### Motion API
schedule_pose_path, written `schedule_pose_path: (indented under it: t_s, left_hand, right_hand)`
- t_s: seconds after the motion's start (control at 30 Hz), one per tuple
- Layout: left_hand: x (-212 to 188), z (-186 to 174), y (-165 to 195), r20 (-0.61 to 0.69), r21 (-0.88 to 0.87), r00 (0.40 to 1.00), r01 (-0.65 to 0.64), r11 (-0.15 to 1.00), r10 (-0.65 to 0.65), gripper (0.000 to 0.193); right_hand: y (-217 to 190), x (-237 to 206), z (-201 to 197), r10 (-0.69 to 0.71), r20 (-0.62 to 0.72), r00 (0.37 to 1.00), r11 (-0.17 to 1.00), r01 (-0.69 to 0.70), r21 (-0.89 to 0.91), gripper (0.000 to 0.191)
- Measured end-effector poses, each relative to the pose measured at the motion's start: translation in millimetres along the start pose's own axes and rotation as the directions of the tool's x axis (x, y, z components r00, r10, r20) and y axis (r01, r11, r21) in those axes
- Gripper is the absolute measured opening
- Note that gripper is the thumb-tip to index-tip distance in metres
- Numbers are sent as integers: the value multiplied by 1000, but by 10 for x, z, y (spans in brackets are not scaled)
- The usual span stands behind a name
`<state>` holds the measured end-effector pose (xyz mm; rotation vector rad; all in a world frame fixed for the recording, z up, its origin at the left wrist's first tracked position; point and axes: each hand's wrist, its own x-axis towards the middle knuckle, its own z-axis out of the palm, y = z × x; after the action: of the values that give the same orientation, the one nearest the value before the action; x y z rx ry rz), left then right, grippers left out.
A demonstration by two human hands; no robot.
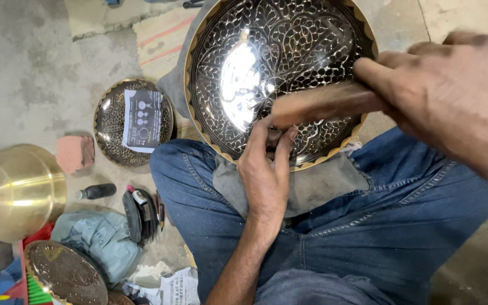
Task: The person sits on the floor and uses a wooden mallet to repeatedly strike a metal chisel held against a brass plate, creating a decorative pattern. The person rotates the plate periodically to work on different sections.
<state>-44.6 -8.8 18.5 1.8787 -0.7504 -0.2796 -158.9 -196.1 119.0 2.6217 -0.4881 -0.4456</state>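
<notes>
Large engraved metal bowl point(280, 73) rests tilted on a grey cloth point(306, 189) over the person's lap, its hollow facing the camera. Judged stiff and fairly heavy; the polished patterned surface looks slippery and easily marred, so the scalloped rim is the sound place to take hold.

Left hand point(266, 169) lies at the bowl's lower rim, fingers pinched on a small dark tool point(273, 138) set against the metal; what kind of tool cannot be told.

Right hand point(453, 96) is clenched on a wooden mallet point(323, 103), blurred, its head just above the pinched tool and over the bowl's lower inside.

On the floor to the left: a smaller engraved plate point(134, 121) with a paper on it, and a brass vessel point(15, 192).
</notes>
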Motion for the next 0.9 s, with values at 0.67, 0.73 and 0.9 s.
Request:
schedule_pose_path:
  t_s: [0.67, 0.73, 0.9]
  left_hand:
    - [8, -23, 9, 0, -41, 1000, -17, 999, 17, 25]
    - [11, -16, 5, 4, -41, 1000, -17, 999, 17, 25]
    - [10, -11, -29, 0, -31, 998, -60, 998, 60, 30]
  right_hand:
    - [-11, 14, 111, 17, 137, 990, 967, -52, 249, 27]
    - [-25, -2, 68, 19, 180, 983, 964, -66, 259, 26]
    - [-35, -22, 37, -8, -92, 996, 995, 17, 95, 24]
